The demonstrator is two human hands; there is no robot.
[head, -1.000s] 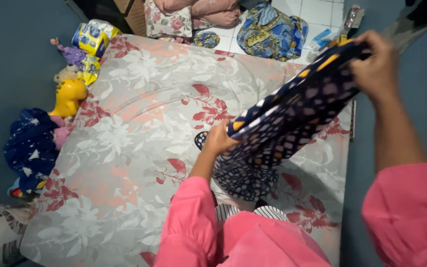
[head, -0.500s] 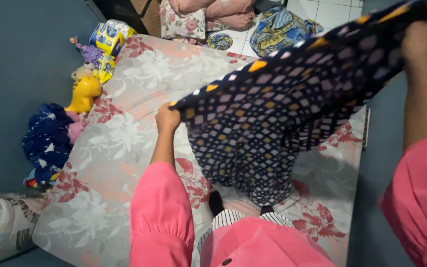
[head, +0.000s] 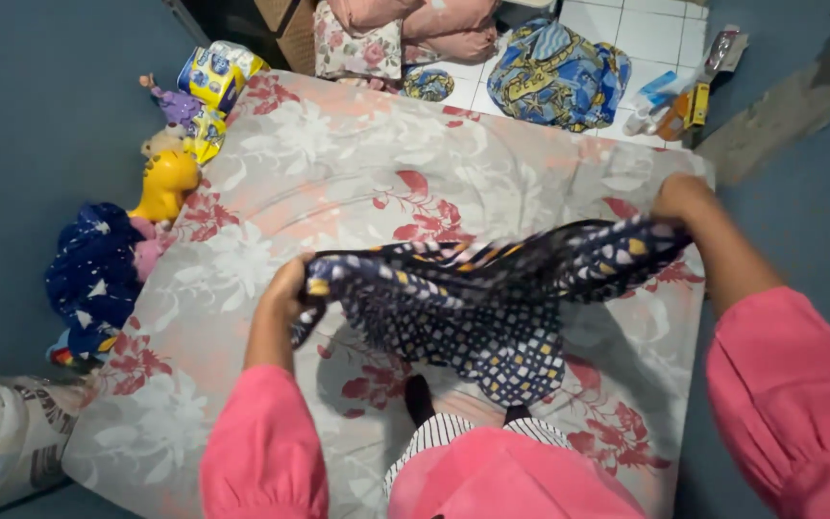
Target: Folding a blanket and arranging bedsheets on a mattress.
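- Gripped at its two ends, the dark patterned cloth (head: 473, 298) is stretched between both hands; the left hand (head: 283, 288) is closed on the end with a yellow patch, the right hand (head: 681, 197) on the far end.
- Above the flowered mattress (head: 319, 173) the cloth is held off the surface, its middle sagging in folds toward the person's striped trousers (head: 444, 432).
- Pink sleeves (head: 790, 394) are seen on both arms.
- Beside the mattress's left edge a yellow toy (head: 163, 183) and a dark blue starred bundle (head: 93, 274) are found.
- Beyond the mattress's far end a blue and yellow cloth heap (head: 557, 72) and flowered pillows (head: 357, 43) are laid on the tiled floor (head: 650, 24).
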